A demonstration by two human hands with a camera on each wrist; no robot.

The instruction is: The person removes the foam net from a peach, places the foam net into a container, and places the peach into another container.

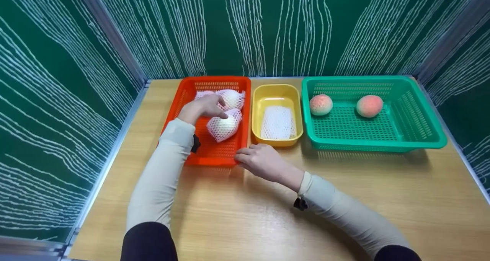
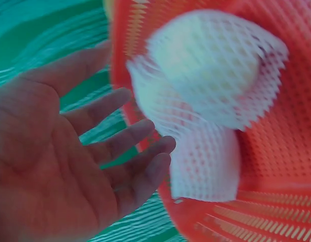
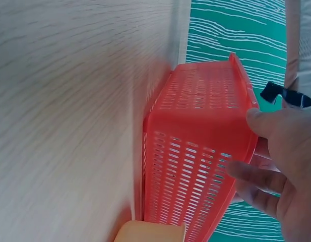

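My left hand point(image 1: 203, 107) is over the red basket point(image 1: 214, 161), fingers loosely bent and nothing in its grasp. Under and beside it lie three peaches in white foam net sleeves, including the nearest netted peach point(image 1: 224, 128) and a farther one point(image 1: 232, 98). The left wrist view shows the palm beside the netted peaches point(image 2: 210, 65), fingers apart. At the basket's front right corner, my right hand point(image 1: 264, 161) grips the rim, thumb on the corner in the right wrist view, fingers point(image 3: 256, 176) by the slotted side wall.
A yellow bin point(image 1: 277, 142) with empty white foam net sleeves point(image 1: 277, 121) stands right of the red basket. Farther right, a green basket point(image 1: 375, 143) holds two bare peaches, one left point(image 1: 320, 105) and one right point(image 1: 369, 106). Green patterned panels point(image 1: 241, 31) border the wooden table point(image 1: 237, 207).
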